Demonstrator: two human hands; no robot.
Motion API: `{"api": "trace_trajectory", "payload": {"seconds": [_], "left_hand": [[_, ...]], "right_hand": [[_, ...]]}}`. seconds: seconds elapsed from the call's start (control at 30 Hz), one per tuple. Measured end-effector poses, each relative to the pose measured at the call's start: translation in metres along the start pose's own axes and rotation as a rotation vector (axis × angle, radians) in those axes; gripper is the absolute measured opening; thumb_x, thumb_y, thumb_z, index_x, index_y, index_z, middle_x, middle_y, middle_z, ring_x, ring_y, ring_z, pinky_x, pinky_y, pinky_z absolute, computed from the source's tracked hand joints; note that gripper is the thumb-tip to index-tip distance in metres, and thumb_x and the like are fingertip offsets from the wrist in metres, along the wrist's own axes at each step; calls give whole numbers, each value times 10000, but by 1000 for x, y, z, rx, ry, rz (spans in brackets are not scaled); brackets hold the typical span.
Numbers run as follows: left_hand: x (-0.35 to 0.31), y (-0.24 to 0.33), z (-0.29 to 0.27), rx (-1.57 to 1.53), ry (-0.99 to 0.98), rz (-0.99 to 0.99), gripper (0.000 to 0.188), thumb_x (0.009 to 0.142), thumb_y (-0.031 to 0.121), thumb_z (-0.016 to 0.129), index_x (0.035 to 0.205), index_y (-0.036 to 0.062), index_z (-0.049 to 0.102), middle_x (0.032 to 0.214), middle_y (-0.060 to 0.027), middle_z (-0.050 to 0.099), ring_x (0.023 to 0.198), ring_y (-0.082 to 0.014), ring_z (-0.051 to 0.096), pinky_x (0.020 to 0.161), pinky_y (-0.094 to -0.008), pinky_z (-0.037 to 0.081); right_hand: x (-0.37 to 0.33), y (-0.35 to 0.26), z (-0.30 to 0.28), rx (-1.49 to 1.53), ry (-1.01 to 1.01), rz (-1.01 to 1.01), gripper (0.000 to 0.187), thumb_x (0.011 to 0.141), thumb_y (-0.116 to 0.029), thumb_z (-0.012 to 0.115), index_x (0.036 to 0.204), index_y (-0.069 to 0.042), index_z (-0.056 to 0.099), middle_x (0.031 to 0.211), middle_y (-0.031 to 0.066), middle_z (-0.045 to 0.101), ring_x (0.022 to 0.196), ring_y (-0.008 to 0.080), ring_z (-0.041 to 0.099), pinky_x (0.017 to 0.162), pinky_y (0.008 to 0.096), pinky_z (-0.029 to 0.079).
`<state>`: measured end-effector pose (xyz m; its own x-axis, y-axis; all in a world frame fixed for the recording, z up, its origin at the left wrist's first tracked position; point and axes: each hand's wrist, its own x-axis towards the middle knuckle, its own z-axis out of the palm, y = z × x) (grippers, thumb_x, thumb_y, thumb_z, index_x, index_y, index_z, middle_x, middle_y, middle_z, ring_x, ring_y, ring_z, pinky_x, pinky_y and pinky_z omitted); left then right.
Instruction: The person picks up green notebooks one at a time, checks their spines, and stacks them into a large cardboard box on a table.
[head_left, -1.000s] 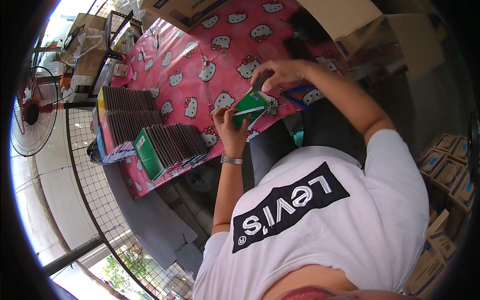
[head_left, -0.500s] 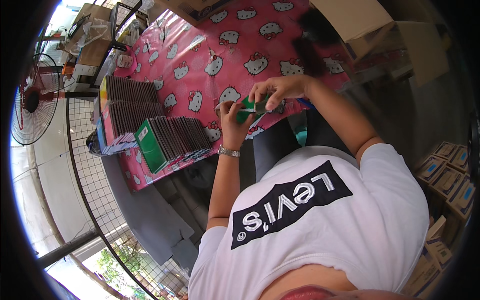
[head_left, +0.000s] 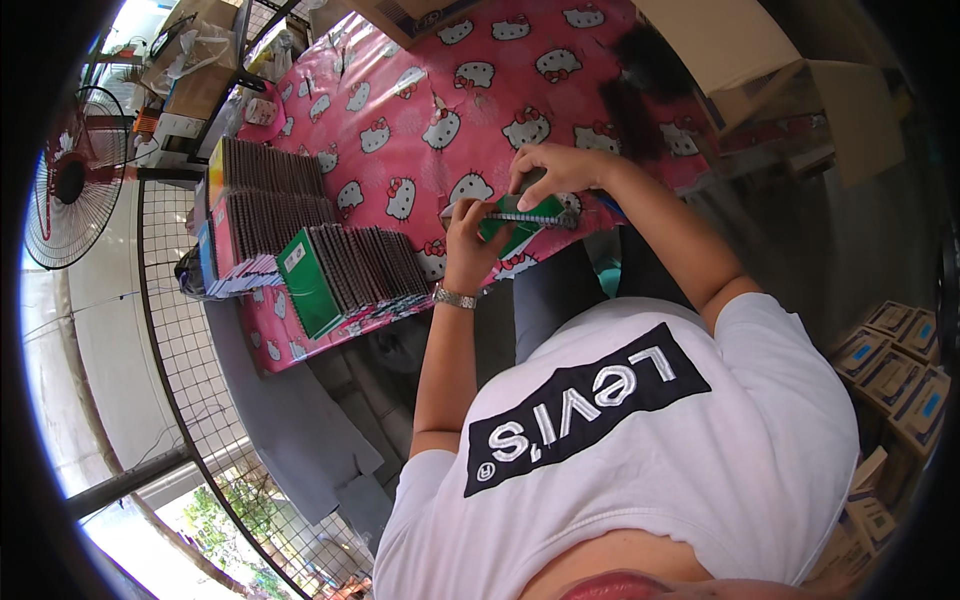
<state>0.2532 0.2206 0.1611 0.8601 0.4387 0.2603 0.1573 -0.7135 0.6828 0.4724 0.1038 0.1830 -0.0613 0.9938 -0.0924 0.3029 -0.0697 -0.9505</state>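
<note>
A green spiral notebook [head_left: 522, 229] is held at the table's near edge, its wire binding running across it from left to right. My left hand [head_left: 470, 243], with a metal watch on the wrist, grips the notebook's left end. Curled over its upper part, my right hand [head_left: 560, 172] has its thumb and fingers bent together at the green cover; what lies under those fingers is partly hidden. To the left stands a row of spiral notebooks [head_left: 370, 265], a green cover at its front. Behind it are taller stacks of notebooks [head_left: 268, 190] with dark bindings.
A pink cartoon-print cloth [head_left: 400, 130] covers the table. An open cardboard box [head_left: 730, 50] stands at the far right, another box [head_left: 410, 15] at the far edge. On the left are a fan [head_left: 75, 180] and wire mesh [head_left: 170, 260]. Small cartons [head_left: 890, 370] are stacked at right.
My right hand has lifted slightly away from the binding, so more of the green cover and wire shows. My left hand keeps its grip. The whole view has shifted a little.
</note>
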Motion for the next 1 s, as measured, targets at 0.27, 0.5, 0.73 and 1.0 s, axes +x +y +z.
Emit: {"api": "trace_trajectory", "payload": {"seconds": [0.27,0.5,0.73,1.0], "left_hand": [[1,9,-1,-38,-42,-58,333,709,48,783,1006,26,634,973,-85,590,837,-222,619,708,-314,510],[1,-5,1,-249,19,-139,239,808,19,731,1027,2,635,983,-57,629,833,-139,631,708,-265,514],[-26,-25,11,-695,275,-384,153,913,35,662,1060,-5,644,995,-12,658,821,-56,605,701,-219,492],[-29,-23,24,-497,436,-242,179,928,43,654,1096,-17,632,941,-20,653,808,-61,596,696,-221,502]], "right_hand": [[8,12,6,665,-189,-112,395,793,-288,761,1068,-14,685,936,6,648,858,139,607,822,260,465],[12,58,-16,-796,601,12,527,764,-436,767,1172,-116,669,1119,158,638,1137,351,541,1007,448,396],[-92,76,33,-707,736,63,503,844,-273,709,1271,-47,567,1222,162,575,1164,346,524,987,458,421],[-104,53,68,-589,718,-76,477,766,-182,742,1202,-24,632,1111,133,631,1037,315,597,922,409,485]]}}
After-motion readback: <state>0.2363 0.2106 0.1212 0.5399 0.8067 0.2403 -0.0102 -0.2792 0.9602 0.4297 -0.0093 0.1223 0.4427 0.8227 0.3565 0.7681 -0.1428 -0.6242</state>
